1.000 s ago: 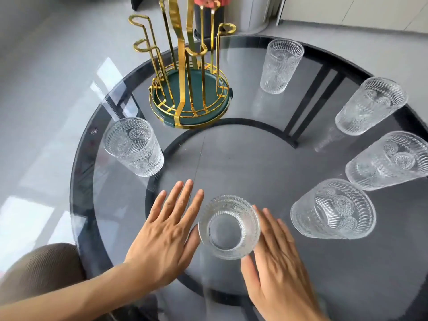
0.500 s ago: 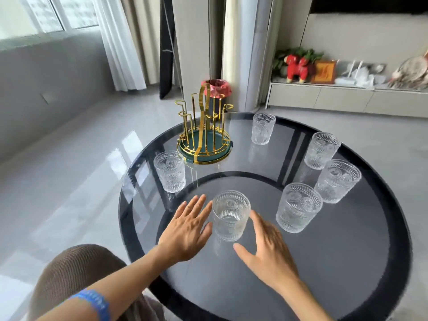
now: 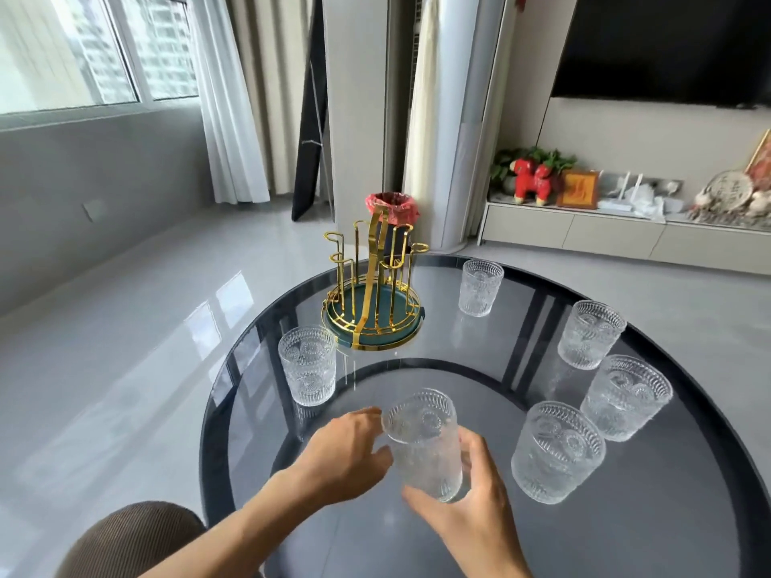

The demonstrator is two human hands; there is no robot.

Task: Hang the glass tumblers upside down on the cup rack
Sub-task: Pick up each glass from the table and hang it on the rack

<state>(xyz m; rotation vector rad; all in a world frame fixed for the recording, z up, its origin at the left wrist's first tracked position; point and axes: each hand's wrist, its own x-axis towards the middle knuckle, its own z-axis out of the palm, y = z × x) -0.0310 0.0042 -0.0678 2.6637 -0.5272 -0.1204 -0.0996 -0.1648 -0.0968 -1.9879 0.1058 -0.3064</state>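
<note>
A gold wire cup rack (image 3: 372,304) on a green round base stands at the far left of the round glass table (image 3: 688,515), with no glass on its pegs. My right hand (image 3: 467,500) grips the nearest embossed glass tumbler (image 3: 425,442) around its lower part, mouth up, raised a little off the table. My left hand (image 3: 348,452) touches the tumbler's left side with its fingertips. Another upright tumbler (image 3: 308,364) stands left of the rack's base. Several more stand along the right: one (image 3: 557,450), one (image 3: 623,396), one (image 3: 589,333) and a far one (image 3: 479,287).
A brown cushioned seat (image 3: 133,536) sits at the near left below the table edge. Beyond the table are a bin with a pink liner (image 3: 390,212), a white column and a low cabinet (image 3: 605,231) with ornaments. Grey floor lies to the left.
My right hand has closed around the nearest tumbler and lifted it slightly. My left hand has curled in against the glass. The camera has tilted up, showing more of the room.
</note>
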